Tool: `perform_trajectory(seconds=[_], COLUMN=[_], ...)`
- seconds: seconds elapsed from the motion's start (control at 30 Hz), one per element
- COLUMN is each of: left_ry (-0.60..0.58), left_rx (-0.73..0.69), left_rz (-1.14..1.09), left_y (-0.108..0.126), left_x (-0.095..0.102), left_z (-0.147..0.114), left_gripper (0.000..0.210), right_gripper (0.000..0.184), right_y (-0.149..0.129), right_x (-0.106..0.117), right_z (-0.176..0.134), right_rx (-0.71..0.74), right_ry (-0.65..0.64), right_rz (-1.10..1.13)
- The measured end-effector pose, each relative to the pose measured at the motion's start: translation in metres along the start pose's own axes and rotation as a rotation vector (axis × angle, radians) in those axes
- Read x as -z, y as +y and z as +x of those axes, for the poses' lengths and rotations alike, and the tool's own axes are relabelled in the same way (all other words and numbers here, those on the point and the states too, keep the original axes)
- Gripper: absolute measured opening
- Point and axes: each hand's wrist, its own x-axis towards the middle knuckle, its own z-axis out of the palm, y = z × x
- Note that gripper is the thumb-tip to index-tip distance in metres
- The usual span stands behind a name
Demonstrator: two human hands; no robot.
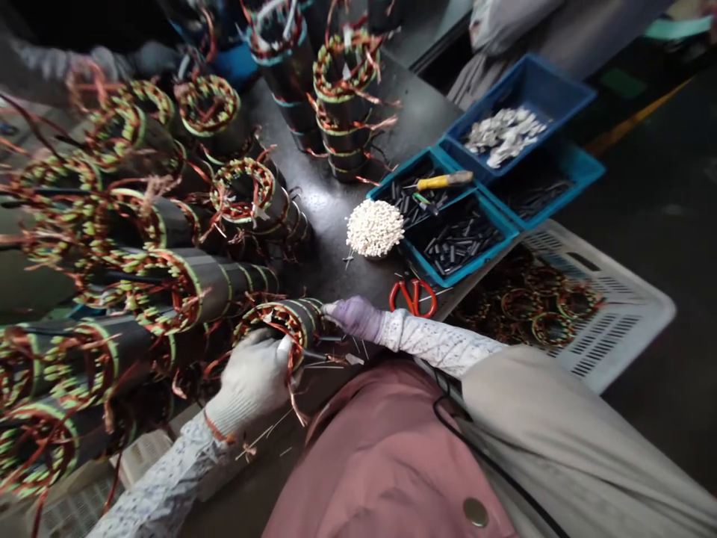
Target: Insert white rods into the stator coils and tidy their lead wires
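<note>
A motor stator (307, 317) with copper windings and green slot liners lies on its side in front of me, its wound end facing left. My left hand (255, 377), in a white knitted glove, is closed on the near rim, with some fingers hidden in the bore. At the opposite end, my right hand (355, 315) in a purple-tinted glove has its fingers closed against the stator's edge. Loose copper leads (296, 400) hang from the wound end beside my left hand. Red-handled scissors (413, 299) lie just beyond my right wrist.
Stacked stators (173, 288) crowd the left side; taller stacks (344, 104) stand behind. A heap of white pellets (375, 228) sits beside blue bins (448, 280) of black tubes. A yellow-handled tool (445, 180) rests across them. A white crate (627, 336) holding stators is at right.
</note>
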Motion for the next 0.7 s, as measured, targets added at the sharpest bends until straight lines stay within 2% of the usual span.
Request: perform_trajectory(seconds=[0.23, 0.3, 0.37, 0.43, 0.47, 0.53, 0.6, 0.7], left_ry=[0.046, 0.067, 0.076, 0.087, 0.093, 0.094, 0.089, 0.079], left_rx=[-0.036, -0.036, -0.032, -0.033, -0.036, -0.046, -0.041, -0.022], left_rz=[0.016, 0.028, 0.028, 0.032, 0.041, 0.070, 0.093, 0.092], left_y=[-0.002, -0.002, -0.001, 0.000, 0.000, 0.001, 0.001, 0.002], left_x=[0.001, 0.003, 0.005, 0.005, 0.005, 0.005, 0.005, 0.006], left_z=[-0.002, -0.003, -0.003, -0.002, -0.002, -0.001, -0.001, 0.000], left_gripper=[0.023, 0.021, 0.020, 0.019, 0.018, 0.020, 0.023, 0.026], right_gripper=[0.024, 0.024, 0.027, 0.035, 0.037, 0.037, 0.035, 0.036], right_y=[-0.023, -0.029, -0.023, -0.001, 0.016, 0.057, 0.099, 0.143], right_x=[0.017, 0.022, 0.030, 0.044, 0.055, 0.079, 0.101, 0.116], right_z=[0.025, 0.019, -0.001, -0.035, -0.055, -0.093, -0.114, -0.108], right_rx=[-0.218, -0.248, -0.292, -0.407, -0.502, -0.687, -0.880, -1.087], right_ry=[-0.025, -0.016, 0.039, 0.176, 0.272, 0.361, 0.374, 0.293], right_rz=[0.217, 0.222, 0.197, 0.129, 0.067, -0.013, -0.127, -0.123])
